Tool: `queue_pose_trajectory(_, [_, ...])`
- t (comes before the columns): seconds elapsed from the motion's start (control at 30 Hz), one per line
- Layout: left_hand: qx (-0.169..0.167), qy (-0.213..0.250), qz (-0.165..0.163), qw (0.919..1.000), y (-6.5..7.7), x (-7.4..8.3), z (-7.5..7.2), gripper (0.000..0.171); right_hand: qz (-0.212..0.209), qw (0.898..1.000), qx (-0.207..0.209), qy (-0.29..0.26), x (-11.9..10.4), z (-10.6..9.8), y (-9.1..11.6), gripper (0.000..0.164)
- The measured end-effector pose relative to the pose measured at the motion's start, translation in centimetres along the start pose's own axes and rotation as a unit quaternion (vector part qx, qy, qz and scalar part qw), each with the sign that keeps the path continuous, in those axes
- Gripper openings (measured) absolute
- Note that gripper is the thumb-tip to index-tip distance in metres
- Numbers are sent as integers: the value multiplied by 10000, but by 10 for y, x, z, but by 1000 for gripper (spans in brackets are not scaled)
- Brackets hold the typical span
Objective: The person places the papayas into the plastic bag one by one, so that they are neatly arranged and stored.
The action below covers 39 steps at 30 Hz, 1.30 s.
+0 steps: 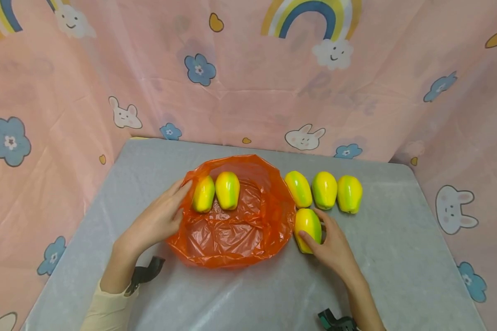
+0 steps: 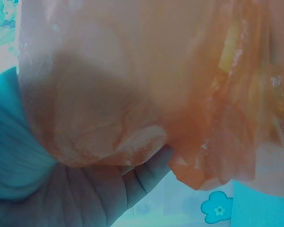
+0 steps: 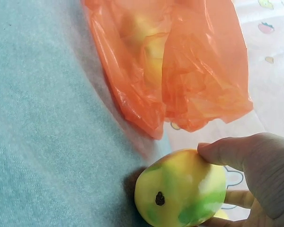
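Note:
An orange-red plastic bag (image 1: 232,239) lies with its wide mouth facing up, and two yellow-green papayas (image 1: 228,191) are inside it toward the back left. My left hand (image 1: 159,220) holds the bag's left side at the rim; in the left wrist view the thin plastic (image 2: 109,113) drapes over and hides most of its fingers. Just right of the bag, my right hand (image 1: 333,243) grips another papaya (image 1: 306,230) between thumb and fingers. The right wrist view shows that papaya (image 3: 175,189) end-on, with a dark spot, close over the grey-blue cloth.
Three more papayas (image 1: 325,190) stand in a row behind my right hand, the leftmost one right at the bag's edge. A grey cloth (image 1: 406,257) covers the table. Pink patterned curtains (image 1: 240,105) close off the back and both sides.

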<state>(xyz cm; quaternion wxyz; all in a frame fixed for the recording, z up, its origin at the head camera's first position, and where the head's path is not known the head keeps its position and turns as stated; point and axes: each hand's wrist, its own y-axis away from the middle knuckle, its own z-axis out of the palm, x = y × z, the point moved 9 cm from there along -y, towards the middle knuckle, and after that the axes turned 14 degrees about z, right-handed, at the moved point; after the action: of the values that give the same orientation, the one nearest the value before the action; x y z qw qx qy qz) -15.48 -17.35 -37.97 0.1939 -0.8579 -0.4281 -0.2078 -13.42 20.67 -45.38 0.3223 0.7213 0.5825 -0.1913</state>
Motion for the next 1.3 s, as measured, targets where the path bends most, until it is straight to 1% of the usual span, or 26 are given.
queue_pose_trajectory(0.27, [22,-5,20,10000,0,1,0,78,38,9999,37,-110,1,-3,4,78])
queue_pose_trajectory(0.57, [-43,1,-51,10000,0,1,1,78,104,9999,58,-59,1,-8,7,80])
queue_pose_trajectory(0.8, [-36,-28,7,10000,-1,2,1,77,202,9998,62,-40,-1,-14,10,80])
queue_pose_trajectory(1.0, [-57,30,-20,10000,-2,1,2,78,243,9996,107,-28,-4,-19,10,81])
queue_pose_trajectory(1.23, [-59,59,-35,10000,-1,1,2,80,101,9998,195,-9,-12,-27,11,81])
queue_pose_trajectory(1.3, [-63,54,-32,10000,-1,2,2,80,130,9997,225,-1,-14,-30,12,81])
